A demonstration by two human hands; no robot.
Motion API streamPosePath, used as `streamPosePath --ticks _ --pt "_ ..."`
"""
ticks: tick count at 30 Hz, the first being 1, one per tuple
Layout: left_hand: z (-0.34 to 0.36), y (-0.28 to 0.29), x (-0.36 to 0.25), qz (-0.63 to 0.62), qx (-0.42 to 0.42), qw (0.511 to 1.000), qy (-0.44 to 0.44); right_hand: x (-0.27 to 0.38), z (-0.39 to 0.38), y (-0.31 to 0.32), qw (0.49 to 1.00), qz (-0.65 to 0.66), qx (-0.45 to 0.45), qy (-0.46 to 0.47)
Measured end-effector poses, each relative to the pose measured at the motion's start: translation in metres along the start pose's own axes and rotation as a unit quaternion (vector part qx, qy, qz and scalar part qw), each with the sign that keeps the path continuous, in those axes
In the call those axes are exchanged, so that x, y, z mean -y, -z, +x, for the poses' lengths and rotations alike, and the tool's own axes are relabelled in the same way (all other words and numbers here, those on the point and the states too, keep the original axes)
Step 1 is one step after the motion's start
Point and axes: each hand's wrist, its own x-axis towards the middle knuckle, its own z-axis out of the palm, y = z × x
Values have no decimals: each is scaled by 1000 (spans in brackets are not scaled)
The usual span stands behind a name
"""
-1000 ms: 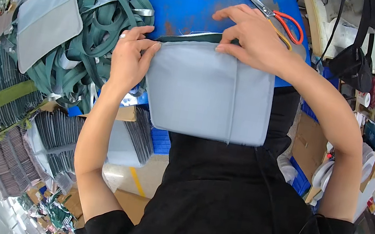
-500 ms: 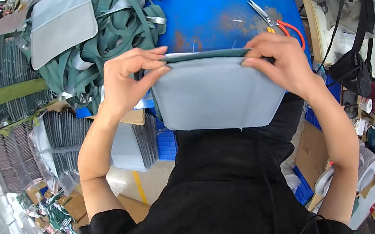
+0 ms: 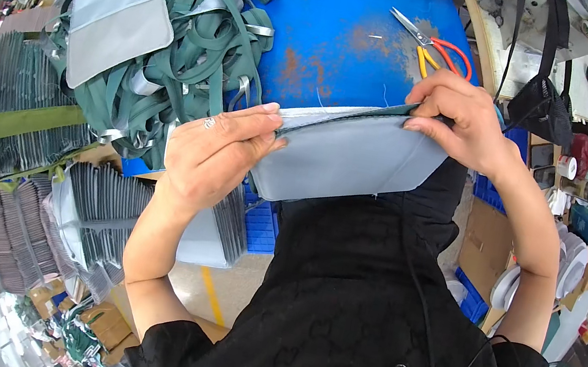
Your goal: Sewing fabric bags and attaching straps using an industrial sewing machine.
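Note:
Both hands hold up a grey fabric panel (image 3: 347, 163) with dark green trim along its upper edge. My left hand (image 3: 218, 152) pinches the left end of that edge between thumb and fingers. At the right end, my right hand (image 3: 457, 125) grips the trim with curled fingers. Between the hands the edge gapes slightly, and a whitish inner layer shows behind it. Loose threads stick up from the far side. Just beyond my right hand lie scissors (image 3: 438, 49) with red and yellow handles, blades pointing away to the left.
A blue worn tabletop (image 3: 319, 26) lies ahead. At left, a heap of green straps (image 3: 200, 46) carries another grey panel (image 3: 123, 22). Stacked panels (image 3: 21, 110) stand further left and below. A black pouch (image 3: 540, 107) hangs at right, near white spools (image 3: 566, 261).
My left hand has turned, its fingers now lying straighter along the edge. The panel has tipped so its upper edge opens, showing the whitish layer. The right hand keeps its grip.

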Motion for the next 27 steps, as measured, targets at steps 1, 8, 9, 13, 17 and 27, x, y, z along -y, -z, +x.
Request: streamPosePath --ticks 1,8,9,13,17,27 --pt "0 2 -1 -2 -2 1000 1 2 0 0 1000 -1 0 2" --pt "1 15 -13 -13 -23 1000 1 25 -2 8 1000 0 -16 10" --pt "2 19 -16 -10 -22 1000 9 28 -2 9 1000 3 -16 5" --pt "6 27 -20 -4 -27 1000 11 37 -3 13 999 7 -33 7" --pt "15 31 -21 -9 -44 999 -8 48 -5 21 999 7 -34 -3" --pt "60 36 -9 -46 -50 993 99 60 14 48 982 120 -42 -138"
